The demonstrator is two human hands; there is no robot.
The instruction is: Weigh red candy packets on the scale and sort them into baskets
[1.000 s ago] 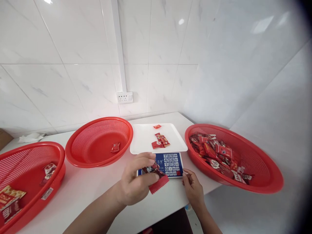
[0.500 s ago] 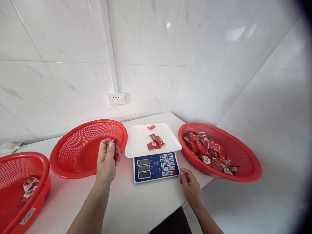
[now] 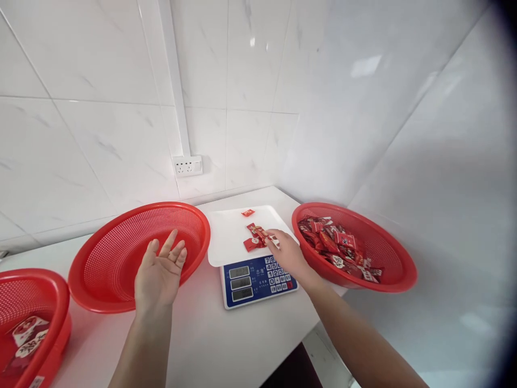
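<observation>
My left hand [image 3: 159, 275] is open with its palm up and fingers spread, in front of the middle red basket [image 3: 100, 258]; nothing lies in it. My right hand [image 3: 287, 253] reaches over the front of a white tray [image 3: 224, 237], which sits on a blue digital scale [image 3: 258, 280]. Its thumb and fingers close around small red packets [image 3: 258, 233] on that tray, partly hiding them. Another red packet [image 3: 247, 213] lies apart near the tray's back edge.
At the right, a red basket [image 3: 398, 258] holds a heap of red packets [image 3: 339, 245]. Another red basket [image 3: 56, 323] at the left edge contains a few larger packets [image 3: 30, 339]. A wall socket [image 3: 188, 166] is behind the white table [image 3: 202, 345].
My left hand has opened and no longer holds the red packets it gripped. My right hand has moved from beside the scale up to the packets on the tray. The view has shifted slightly.
</observation>
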